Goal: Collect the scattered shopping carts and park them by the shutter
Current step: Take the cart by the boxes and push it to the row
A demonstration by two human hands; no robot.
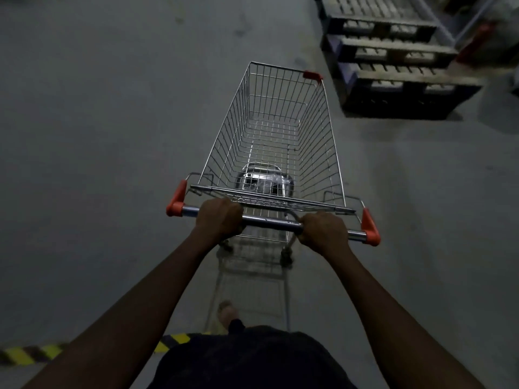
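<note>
A metal wire shopping cart (323, 130) with orange corner caps stands straight in front of me on a grey concrete floor. My left hand (220, 219) grips the left part of its handle bar (271, 222). My right hand (323, 231) grips the bar further right. Both sets of fingers curl around the bar. A shiny metal object (264, 181) lies in the basket near the handle end. No shutter and no other cart is in view.
Several dark stacked pallets (398, 80) stand at the upper right, close to the cart's front right corner. Yellow-and-black hazard tape (31, 353) runs across the floor at the lower left. Bare grey floor (112, 122) stretches to the left and ahead.
</note>
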